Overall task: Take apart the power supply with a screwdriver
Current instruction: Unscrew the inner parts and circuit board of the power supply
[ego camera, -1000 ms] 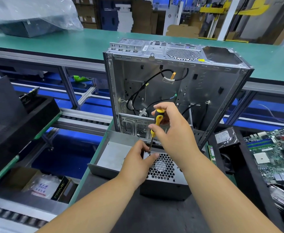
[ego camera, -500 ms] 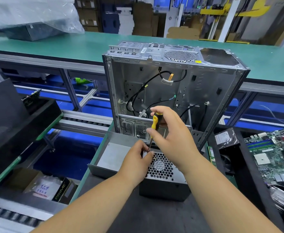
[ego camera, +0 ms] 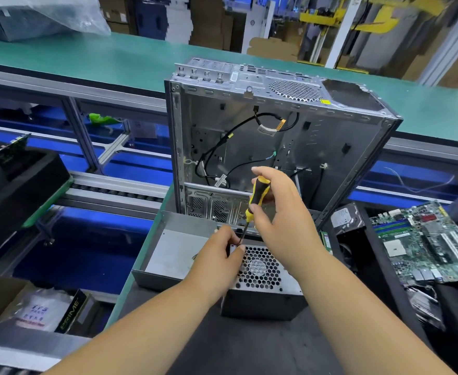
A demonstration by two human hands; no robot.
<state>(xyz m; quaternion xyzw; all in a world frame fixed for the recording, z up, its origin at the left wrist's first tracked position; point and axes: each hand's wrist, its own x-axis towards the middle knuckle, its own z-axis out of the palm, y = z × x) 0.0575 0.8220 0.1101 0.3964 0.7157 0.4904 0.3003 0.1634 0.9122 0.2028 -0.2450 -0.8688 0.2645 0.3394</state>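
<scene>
The power supply (ego camera: pixel 265 290), a grey metal box with a honeycomb fan grille on top, lies on the dark mat in front of me. My left hand (ego camera: pixel 217 261) grips its top left corner, fingers pinched near the screw spot. My right hand (ego camera: pixel 279 215) holds a yellow-and-black screwdriver (ego camera: pixel 257 196) nearly upright, its tip down at the box's far left corner between my two hands. The screw itself is hidden by my fingers.
An open empty computer case (ego camera: pixel 276 136) with loose black cables stands just behind. A grey metal cover panel (ego camera: pixel 176 253) lies left of the box. A motherboard (ego camera: pixel 425 242) and a hard drive (ego camera: pixel 345 216) lie at right. Black trays (ego camera: pixel 19 185) sit at left.
The view has drifted slightly. My right hand has shifted a little on the screwdriver handle, while the tip stays at the same corner. My left hand holds its place.
</scene>
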